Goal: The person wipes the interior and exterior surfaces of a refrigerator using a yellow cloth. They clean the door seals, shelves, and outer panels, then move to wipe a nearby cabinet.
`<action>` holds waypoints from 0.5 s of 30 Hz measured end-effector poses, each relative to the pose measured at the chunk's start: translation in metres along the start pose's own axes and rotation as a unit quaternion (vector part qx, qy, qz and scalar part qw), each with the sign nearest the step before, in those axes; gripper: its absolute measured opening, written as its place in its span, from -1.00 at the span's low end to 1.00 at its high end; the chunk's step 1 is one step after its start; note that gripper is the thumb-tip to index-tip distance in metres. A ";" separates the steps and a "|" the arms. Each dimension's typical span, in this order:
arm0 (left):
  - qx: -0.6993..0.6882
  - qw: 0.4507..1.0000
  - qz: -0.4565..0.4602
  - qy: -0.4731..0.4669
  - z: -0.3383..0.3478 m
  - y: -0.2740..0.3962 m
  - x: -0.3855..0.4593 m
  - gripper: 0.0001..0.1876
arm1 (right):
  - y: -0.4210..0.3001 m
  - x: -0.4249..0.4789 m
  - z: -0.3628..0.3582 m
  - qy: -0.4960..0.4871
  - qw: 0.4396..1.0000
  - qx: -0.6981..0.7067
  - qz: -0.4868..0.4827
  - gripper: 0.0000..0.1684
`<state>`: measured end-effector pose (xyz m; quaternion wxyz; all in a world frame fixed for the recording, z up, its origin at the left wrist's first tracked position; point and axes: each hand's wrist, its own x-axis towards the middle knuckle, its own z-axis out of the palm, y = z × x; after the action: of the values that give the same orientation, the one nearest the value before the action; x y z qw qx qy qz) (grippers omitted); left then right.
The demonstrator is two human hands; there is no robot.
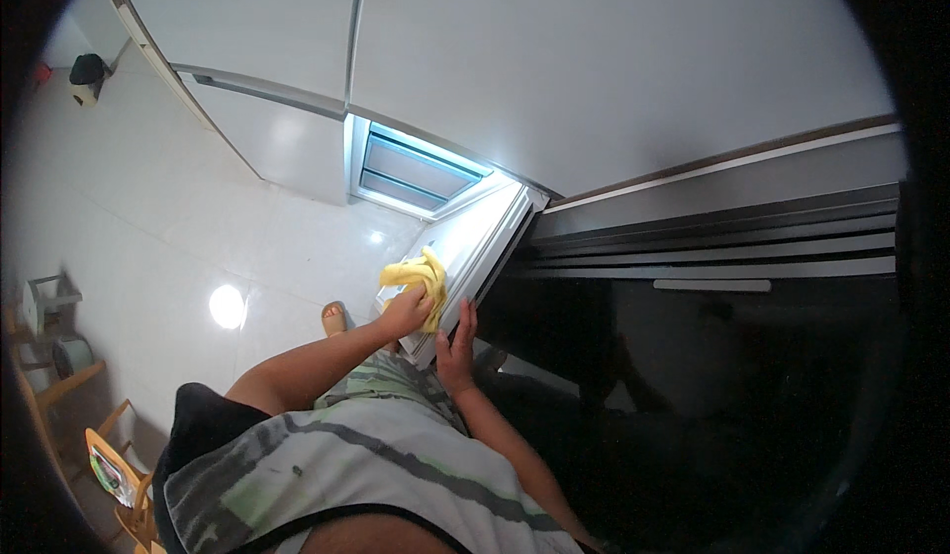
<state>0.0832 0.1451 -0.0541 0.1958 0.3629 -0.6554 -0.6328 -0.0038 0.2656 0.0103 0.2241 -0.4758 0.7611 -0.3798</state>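
Observation:
My left hand (408, 312) is closed around a bunched yellow cloth (434, 276), which lies against the inner face of an open white refrigerator door (464, 246). My right hand (456, 350) rests with its thumb and fingers spread at the outer edge of that door, close to the right of the cloth. Behind the door, the lit compartment (423, 164) shows translucent drawer fronts. Part of the left fingers is hidden by the cloth.
Closed pale refrigerator doors (282, 131) stand beside the lit compartment. A glossy black appliance or cabinet front (705, 361) with a light handle (712, 285) is at the right. Wooden chairs (111, 457) stand at lower left on the pale floor (171, 220). One sandalled foot (334, 319) shows.

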 end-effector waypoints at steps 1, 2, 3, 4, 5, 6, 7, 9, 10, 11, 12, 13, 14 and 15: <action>0.035 0.999 0.006 0.001 0.003 0.000 0.012 -0.61 | -0.001 0.000 0.000 -0.003 1.000 0.004 0.003 -0.23; 0.071 0.997 0.013 0.001 0.006 0.001 0.026 -0.60 | 0.000 0.001 0.000 -0.008 1.000 -0.003 -0.001 -0.23; 0.085 0.996 0.033 0.013 0.010 0.003 0.041 -0.60 | 0.003 0.000 -0.001 -0.012 1.000 -0.011 -0.004 -0.24; 0.098 0.993 0.053 0.026 0.013 0.007 0.059 -0.60 | 0.004 0.000 -0.001 -0.018 1.000 -0.019 -0.007 -0.24; 0.118 0.991 0.049 0.027 0.018 0.009 0.079 -0.59 | 0.008 -0.002 0.001 -0.020 1.000 -0.014 0.000 -0.23; 0.129 0.990 0.049 0.022 0.025 0.005 0.103 -0.58 | 0.011 -0.003 0.003 -0.026 1.000 -0.012 0.005 -0.21; 0.126 0.992 0.013 0.014 0.032 0.009 0.129 -0.54 | 0.013 -0.005 0.004 -0.032 0.999 -0.010 0.011 -0.19; 0.166 0.985 -0.038 -0.027 0.039 0.032 0.171 -0.46 | 0.014 -0.006 0.006 -0.030 0.999 -0.006 0.022 -0.20; 0.197 0.980 -0.017 -0.006 0.044 0.032 0.191 -0.46 | 0.012 -0.006 0.007 -0.033 0.999 -0.007 0.024 -0.20; 0.185 0.981 -0.054 -0.006 0.050 0.039 0.207 -0.49 | 0.011 -0.007 0.009 -0.033 0.999 -0.004 0.026 -0.20; 0.236 0.971 0.008 0.030 0.055 0.025 0.230 -0.54 | 0.007 -0.002 0.011 -0.042 0.999 -0.005 0.016 -0.21; 0.235 0.971 0.024 0.037 0.058 0.020 0.235 -0.56 | 0.003 -0.002 0.013 -0.043 0.999 -0.002 0.017 -0.22; 0.234 0.970 0.039 0.048 0.059 0.016 0.242 -0.58 | 0.000 0.001 0.014 -0.047 0.999 -0.004 0.021 -0.22; 0.183 0.983 0.008 0.023 0.057 0.033 0.231 -0.58 | -0.002 0.000 0.015 -0.039 0.998 0.000 0.041 -0.22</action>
<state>-0.1175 0.0151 -0.0755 0.1464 0.4016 -0.7583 -0.4922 0.0074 0.2598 0.0027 0.2690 -0.4588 0.7705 -0.3514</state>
